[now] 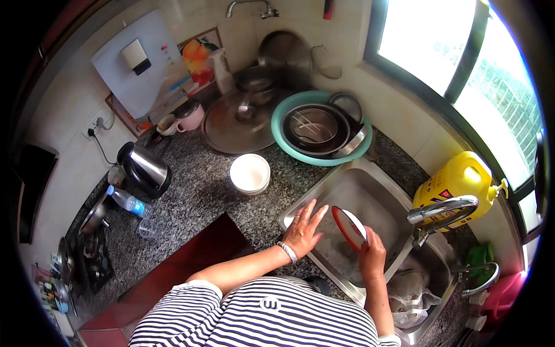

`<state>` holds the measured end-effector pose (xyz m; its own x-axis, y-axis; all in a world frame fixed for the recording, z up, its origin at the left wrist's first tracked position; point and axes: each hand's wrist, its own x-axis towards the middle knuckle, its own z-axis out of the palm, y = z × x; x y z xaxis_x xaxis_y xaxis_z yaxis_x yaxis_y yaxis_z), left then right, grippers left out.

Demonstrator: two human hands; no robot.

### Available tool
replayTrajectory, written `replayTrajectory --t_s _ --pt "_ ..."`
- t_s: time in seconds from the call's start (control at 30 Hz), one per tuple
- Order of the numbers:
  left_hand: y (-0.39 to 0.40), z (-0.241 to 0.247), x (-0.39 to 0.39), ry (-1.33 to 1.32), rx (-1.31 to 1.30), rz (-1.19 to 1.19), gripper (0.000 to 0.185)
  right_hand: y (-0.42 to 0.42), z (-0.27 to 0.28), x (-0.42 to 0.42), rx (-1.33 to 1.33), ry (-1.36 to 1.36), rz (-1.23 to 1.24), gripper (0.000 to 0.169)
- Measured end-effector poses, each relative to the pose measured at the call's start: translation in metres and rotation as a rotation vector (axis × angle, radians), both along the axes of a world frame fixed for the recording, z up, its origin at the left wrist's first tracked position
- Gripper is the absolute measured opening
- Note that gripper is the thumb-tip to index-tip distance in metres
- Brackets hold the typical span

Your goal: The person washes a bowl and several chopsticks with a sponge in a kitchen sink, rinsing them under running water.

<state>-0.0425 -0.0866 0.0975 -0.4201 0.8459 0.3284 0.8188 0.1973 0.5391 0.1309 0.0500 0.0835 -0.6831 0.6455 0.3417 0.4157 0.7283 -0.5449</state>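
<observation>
In my right hand (372,253) is a dish with a red and white surface (349,227), tilted on edge above the large basin of the stainless steel sink (373,186). My left hand (303,227) hovers by the basin's left rim, fingers spread and holding nothing; it wears a ring, and a pale bracelet (287,252) circles the wrist. Cloudy liquid or suds appear to cover the basin floor. Left of the sink, a short stack of white bowls (250,172) stands on the speckled granite counter (195,186).
A chrome faucet (446,208) and a yellow pump jug (455,186) flank the sink's right side. The smaller basin holds filled plastic bags (407,295). Behind are a turquoise basin of pans (279,139) and a large metal lid (221,134). An electric kettle (145,169) and plastic bottle (128,201) stand left.
</observation>
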Motion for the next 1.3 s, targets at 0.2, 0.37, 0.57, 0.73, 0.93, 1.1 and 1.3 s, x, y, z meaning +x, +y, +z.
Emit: replayTrajectory --t_s 0.2,0.37,0.57,0.73,0.93,1.1,1.3 --pt "0.01 -0.006 -0.012 -0.215 0.015 -0.146 0.058 -0.006 0.012 -0.004 -0.302 0.049 0.113 0.031" --pt "0.005 -0.034 -0.058 -1.545 0.466 0.445 0.078 0.005 -0.026 -0.018 -1.028 0.331 -0.106 0.027" --pt "-0.017 -0.038 -0.118 -1.661 0.904 0.904 0.077 0.002 -0.038 -0.053 -1.617 0.36 -0.143 0.036" --pt "-0.024 -0.053 -0.156 -1.604 0.977 0.865 0.057 -0.016 -0.042 -0.116 -1.582 0.145 -0.083 0.039" --pt "-0.047 -0.055 -0.184 -1.505 1.09 1.046 0.053 -0.034 -0.052 -0.178 -1.62 0.173 -0.018 0.03" --pt "-0.075 -0.066 -0.227 -1.418 1.162 1.085 0.046 -0.038 -0.076 -0.224 -1.285 0.14 0.016 0.05" --pt "-0.113 -0.079 -0.255 -1.407 1.182 0.897 0.058 -0.052 -0.043 -0.243 -0.674 -0.097 0.206 0.069"
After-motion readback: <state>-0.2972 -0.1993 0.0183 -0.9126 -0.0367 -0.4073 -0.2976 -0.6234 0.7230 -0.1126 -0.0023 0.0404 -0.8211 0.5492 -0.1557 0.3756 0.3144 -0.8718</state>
